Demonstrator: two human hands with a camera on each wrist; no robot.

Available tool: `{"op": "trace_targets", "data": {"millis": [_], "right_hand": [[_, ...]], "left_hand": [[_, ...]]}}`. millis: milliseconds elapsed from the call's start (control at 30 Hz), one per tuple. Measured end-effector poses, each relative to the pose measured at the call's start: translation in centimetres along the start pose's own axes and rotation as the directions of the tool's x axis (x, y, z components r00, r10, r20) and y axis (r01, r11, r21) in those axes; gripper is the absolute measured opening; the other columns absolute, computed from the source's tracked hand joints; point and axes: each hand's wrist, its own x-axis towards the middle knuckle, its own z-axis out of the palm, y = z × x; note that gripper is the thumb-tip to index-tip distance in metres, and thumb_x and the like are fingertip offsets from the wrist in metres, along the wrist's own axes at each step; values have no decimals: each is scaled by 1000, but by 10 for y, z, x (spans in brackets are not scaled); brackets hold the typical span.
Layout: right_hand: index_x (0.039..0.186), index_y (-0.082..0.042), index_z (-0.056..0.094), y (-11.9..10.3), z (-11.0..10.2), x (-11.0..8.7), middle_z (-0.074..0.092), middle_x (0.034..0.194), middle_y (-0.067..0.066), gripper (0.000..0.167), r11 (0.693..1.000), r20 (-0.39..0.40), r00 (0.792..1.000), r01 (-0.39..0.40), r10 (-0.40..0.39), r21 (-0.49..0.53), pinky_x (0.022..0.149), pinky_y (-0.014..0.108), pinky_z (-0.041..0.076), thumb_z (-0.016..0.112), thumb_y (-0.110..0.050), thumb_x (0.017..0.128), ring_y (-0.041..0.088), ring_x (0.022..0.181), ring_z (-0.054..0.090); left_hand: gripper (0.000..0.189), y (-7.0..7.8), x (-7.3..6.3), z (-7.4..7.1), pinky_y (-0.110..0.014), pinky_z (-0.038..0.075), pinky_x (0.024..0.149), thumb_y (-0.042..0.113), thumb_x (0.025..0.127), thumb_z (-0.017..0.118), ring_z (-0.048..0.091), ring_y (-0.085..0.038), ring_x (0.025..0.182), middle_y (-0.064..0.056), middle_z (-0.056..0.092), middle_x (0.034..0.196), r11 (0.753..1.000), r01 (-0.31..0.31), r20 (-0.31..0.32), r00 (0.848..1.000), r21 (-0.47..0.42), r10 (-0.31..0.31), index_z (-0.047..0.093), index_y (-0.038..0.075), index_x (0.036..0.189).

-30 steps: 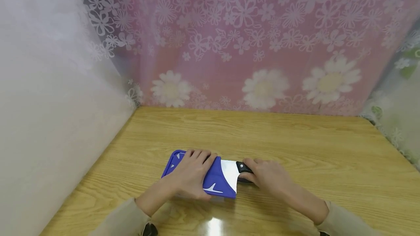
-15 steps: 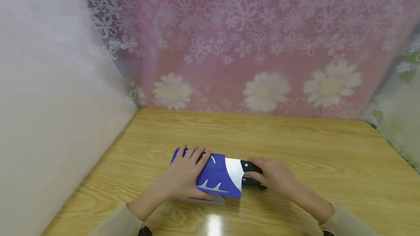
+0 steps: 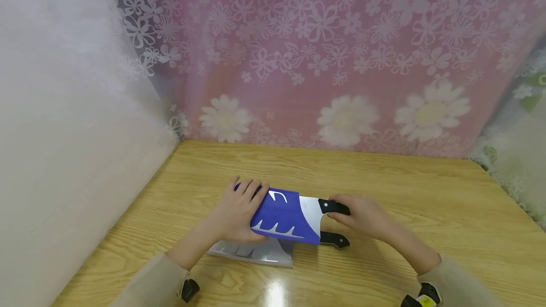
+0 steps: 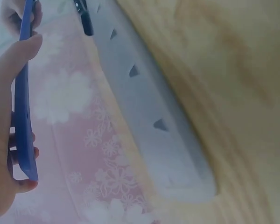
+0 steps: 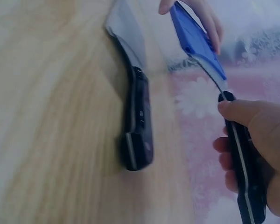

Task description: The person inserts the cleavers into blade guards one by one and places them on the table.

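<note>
My left hand (image 3: 239, 214) grips a blue blade sheath (image 3: 277, 212) with white markings, thumb at its near edge and fingers over the far side. Out of the sheath's right end comes the bright blade of a cleaver (image 3: 311, 210). My right hand (image 3: 362, 214) holds that cleaver by its black riveted handle (image 5: 242, 163). Below them on the table lies a second knife with a black handle (image 3: 334, 239), its blade inside a whitish translucent sheath (image 3: 256, 252). In the left wrist view the blue sheath stands raised apart from the pale sheath (image 4: 144, 102).
The wooden table (image 3: 384, 184) runs back to a pink flowered curtain (image 3: 298, 60). A white wall covering (image 3: 77, 131) borders the left side. A light patterned sheet (image 3: 512, 155) hangs at the right.
Both hands have lifted the blue-sheathed cleaver up and slightly right. The pale-sheathed knife beneath it has come into view and stays on the table.
</note>
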Motion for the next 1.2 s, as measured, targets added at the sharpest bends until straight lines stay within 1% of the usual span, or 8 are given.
{"op": "trace_targets", "data": {"millis": [200, 367, 500, 667, 800, 900, 1033, 1200], "right_hand": [[109, -4, 64, 23, -12, 12, 64, 90, 3, 37, 972, 105, 980, -185, 171, 143, 56, 27, 42, 66, -32, 85, 9, 65, 51], [119, 1, 57, 45, -13, 16, 60, 84, 9, 48, 868, 172, 925, -377, 338, 323, 55, 36, 47, 64, -34, 87, 20, 60, 54], [121, 3, 54, 55, -5, 25, 60, 90, 12, 46, 799, 219, 890, -455, 399, 393, 64, 38, 49, 63, -26, 88, 27, 68, 60], [117, 10, 54, 68, 12, 34, 60, 101, 17, 38, 742, 266, 884, -467, 384, 481, 74, 40, 51, 63, -9, 86, 29, 87, 60], [110, 6, 62, 77, 26, 40, 63, 100, 14, 33, 791, 251, 898, -438, 361, 428, 77, 38, 47, 67, -10, 82, 22, 87, 56], [106, 4, 64, 82, 35, 43, 64, 100, 13, 30, 826, 262, 908, -409, 327, 388, 79, 38, 43, 69, -12, 81, 21, 88, 55], [103, 2, 66, 86, 43, 46, 65, 97, 10, 28, 840, 288, 902, -412, 322, 353, 78, 37, 43, 70, -14, 81, 19, 85, 55], [98, -1, 66, 88, 47, 48, 64, 92, 5, 23, 848, 279, 894, -429, 351, 311, 73, 35, 43, 70, -15, 80, 17, 79, 53]], "left_hand": [[106, -19, 15, 6, -52, 33, 90, 74, 56, 62, 43, -30, 111, -13, 46, 121, 996, 55, 31, 998, -63, -54, 45, 3, 134], [104, -33, 26, 12, -51, 33, 91, 67, 57, 67, 42, -31, 114, -14, 46, 124, 986, 128, 124, 986, -107, -115, 43, 4, 135], [103, -41, 35, 23, -52, 30, 96, 61, 59, 70, 38, -32, 120, -15, 42, 129, 972, 193, 245, 957, -131, -157, 39, 5, 139], [106, -48, 40, 39, -51, 27, 100, 62, 60, 70, 34, -31, 124, -14, 37, 134, 962, 237, 373, 912, -135, -173, 34, 6, 143], [107, -52, 39, 50, -49, 30, 99, 64, 58, 70, 35, -29, 123, -12, 39, 133, 958, 245, 434, 887, -150, -159, 35, 7, 142], [107, -55, 38, 56, -48, 30, 100, 66, 60, 69, 35, -28, 125, -12, 39, 134, 950, 266, 500, 853, -164, -153, 35, 8, 143], [104, -56, 37, 60, -51, 27, 102, 65, 63, 69, 33, -29, 128, -11, 39, 137, 933, 308, 571, 807, -185, -152, 34, 10, 144], [103, -57, 36, 62, -52, 28, 101, 65, 64, 69, 34, -30, 128, -12, 39, 137, 916, 334, 622, 773, -223, -130, 34, 9, 144]]}}
